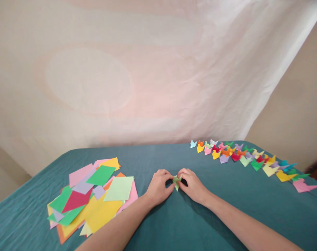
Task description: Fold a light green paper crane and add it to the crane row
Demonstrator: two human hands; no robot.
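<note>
Between my two hands is a small light-green folded paper bird (177,182), held just above the table near its middle. My left hand (160,186) pinches its left side with thumb and fingertips. On its right side, my right hand (192,184) grips it in the same way. Parts of the bird are covered by my fingertips, so its full shape does not show.
A loose heap of coloured paper sheets (101,214) lies on the left of the green-clothed table (153,233). Rows of small folded paper birds (244,160) run along the right side. A pale cloth (158,76) hangs behind the table.
</note>
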